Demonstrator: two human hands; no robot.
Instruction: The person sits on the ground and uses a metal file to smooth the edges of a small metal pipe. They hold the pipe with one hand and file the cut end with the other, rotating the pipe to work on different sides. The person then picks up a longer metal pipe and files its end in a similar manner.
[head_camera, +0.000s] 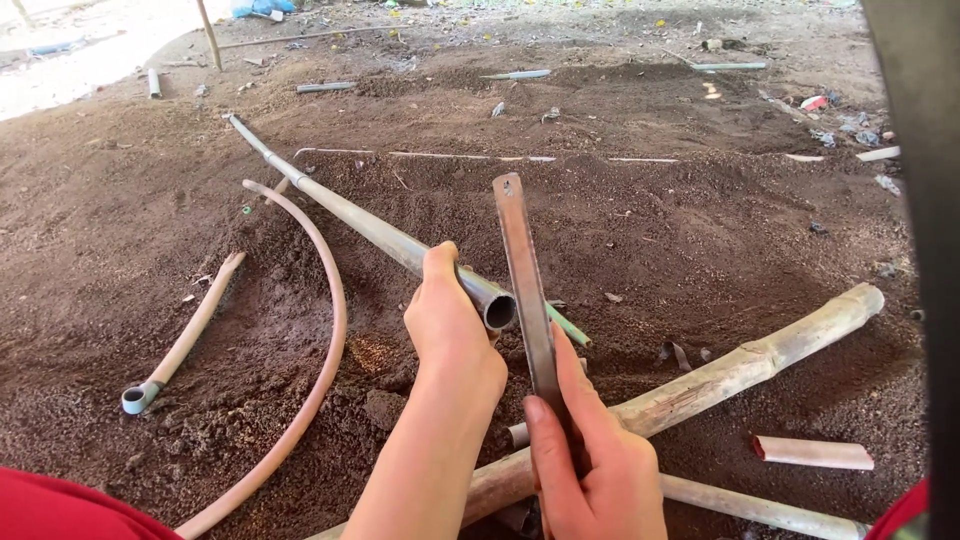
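Note:
My left hand (448, 325) grips a long grey pipe (350, 215) close to its open near end, which points toward me. The pipe slopes away to the upper left over the brown soil. My right hand (590, 465) holds a flat, narrow metal strip (522, 270) upright, its upper end rising past the pipe's mouth. The strip's edge lies right beside the pipe's open end. A thin green rod (570, 328) pokes out just behind the strip.
A curved tan hose (325, 350) bends across the soil on the left. A short tan pipe with a grey fitting (180, 345) lies farther left. A pale bamboo pole (740, 370) runs lower right, with a short pipe piece (812, 453) nearby. A dark post (925, 200) stands at right.

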